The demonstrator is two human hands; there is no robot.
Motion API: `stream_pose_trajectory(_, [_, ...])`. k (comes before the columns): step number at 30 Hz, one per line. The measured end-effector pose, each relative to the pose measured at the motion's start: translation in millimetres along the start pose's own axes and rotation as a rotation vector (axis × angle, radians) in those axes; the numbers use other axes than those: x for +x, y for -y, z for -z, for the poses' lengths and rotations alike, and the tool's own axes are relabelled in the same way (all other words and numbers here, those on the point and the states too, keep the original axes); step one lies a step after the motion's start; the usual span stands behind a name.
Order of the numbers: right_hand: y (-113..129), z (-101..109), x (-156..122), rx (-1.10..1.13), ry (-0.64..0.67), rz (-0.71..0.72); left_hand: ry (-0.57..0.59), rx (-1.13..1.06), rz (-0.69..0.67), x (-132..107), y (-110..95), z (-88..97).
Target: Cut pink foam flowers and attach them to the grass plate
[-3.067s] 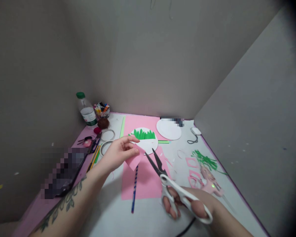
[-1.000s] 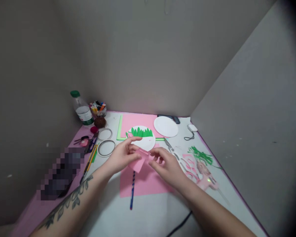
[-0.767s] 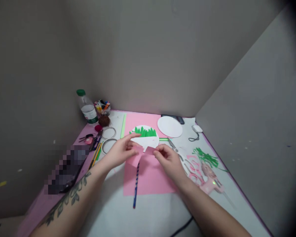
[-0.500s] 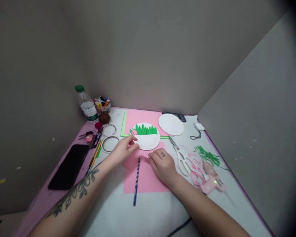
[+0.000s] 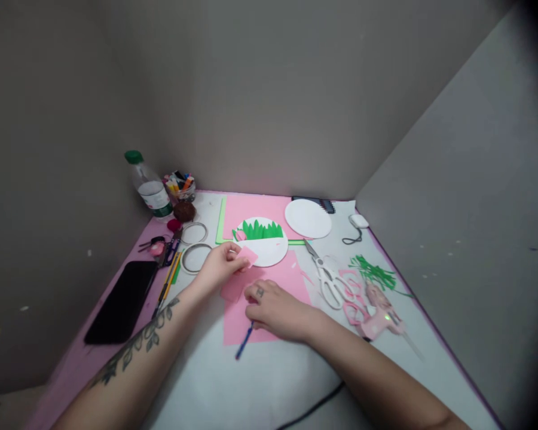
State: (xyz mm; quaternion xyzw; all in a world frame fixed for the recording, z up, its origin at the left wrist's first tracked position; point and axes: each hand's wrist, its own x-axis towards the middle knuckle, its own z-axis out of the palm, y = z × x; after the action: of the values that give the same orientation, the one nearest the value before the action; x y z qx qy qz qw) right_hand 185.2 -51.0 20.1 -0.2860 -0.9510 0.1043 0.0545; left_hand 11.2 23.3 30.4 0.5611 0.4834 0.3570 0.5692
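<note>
My left hand [image 5: 219, 269] pinches a small pink paper piece [image 5: 246, 257] just in front of a white paper plate [image 5: 265, 251] that carries green paper grass [image 5: 262, 230]. A second pink scrap [image 5: 233, 288] lies under that hand on a larger pink sheet [image 5: 291, 275]. My right hand [image 5: 275, 309] rests knuckles-up on the pink sheet, fingers curled over a blue pencil [image 5: 242, 345] whose lower end sticks out toward me. White-handled scissors [image 5: 326, 278] lie to the right, untouched.
A black phone [image 5: 121, 301] lies at the left edge. A green-capped bottle [image 5: 147, 186], a cup of markers [image 5: 179, 186], two metal rings [image 5: 193, 258] and small tools stand at the back left. A second white plate [image 5: 308, 218], pink cut-outs [image 5: 352, 292], green scraps [image 5: 371, 275] and a pink glue gun [image 5: 381, 316] lie to the right.
The scissors left my right hand and now lie on the table. Both hands unfolded the pink piece; now the left alone holds it and the right has come down onto the pencil.
</note>
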Motion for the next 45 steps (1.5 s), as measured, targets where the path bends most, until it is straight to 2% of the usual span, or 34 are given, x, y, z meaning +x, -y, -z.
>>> stream_pose_trajectory(4, [-1.7, 3.3, -7.3, -0.011, 0.024, 0.019, 0.077, 0.089, -0.037, -0.1, 11.4, -5.7])
stream_pose_trajectory(7, [-4.8, 3.5, -17.6, 0.165, -0.025, -0.089, 0.11, 0.096, -0.01, -0.5, 16.3, -9.7])
stream_pose_trajectory(9, [-8.6, 2.8, -23.3, 0.37, -0.172, -0.247, 0.099, 0.045, 0.013, -1.5, 16.8, -13.5])
stream_pose_trajectory(13, [-18.0, 1.9, -24.0, 0.729, -0.627, -0.613, 0.109, -0.115, 0.021, -7.8, 12.0, -24.3])
stream_pose_trajectory(16, [-21.4, 3.4, -19.7, 0.873, -0.802, -0.73, 0.144, -0.088, -0.006, -14.5, 5.7, -30.6])
stream_pose_trajectory(18, [-21.0, 5.2, -19.7, 0.799, -0.865, -0.677, 0.153, -0.046, -0.029, -18.1, 1.8, -32.0])
stream_pose_trajectory(22, [-18.8, 8.6, -28.4, 0.389, -0.95, -0.36, 0.26, -0.027, -0.063, -23.1, -4.4, -29.7])
stream_pose_trajectory(24, [-19.1, 8.4, -32.9, 0.239, -0.974, -0.253, 0.238, -0.004, -0.095, -25.5, -6.9, -28.5])
stream_pose_trajectory(27, [-21.3, 6.3, -36.5, 0.057, -1.023, -0.222, 0.075, 0.08, -0.166, -28.9, -10.4, -29.0])
stream_pose_trajectory(30, [-22.2, 5.0, -37.2, -0.059, -1.029, -0.197, 0.149, 0.075, -0.162, -30.7, -13.6, -30.4])
stream_pose_trajectory(32, [-21.3, 5.5, -37.1, -0.072, -1.01, -0.192, 0.191, 0.081, -0.17, -30.7, -15.1, -30.4])
stream_pose_trajectory(37, [-17.9, 8.0, -37.1, 0.025, -0.964, -0.233, 0.154, 0.183, -0.262, -29.9, -16.8, -28.4])
stream_pose_trajectory(42, [-15.8, 9.6, -34.3, 0.185, -0.982, -0.194, 0.08, 0.163, -0.319, -32.9, -19.2, -32.2])
stream_pose_trajectory(45, [-12.9, 14.0, -30.3, 0.347, -1.016, -0.236, 0.046, 0.14, -0.33, -34.3, -18.5, -34.2])
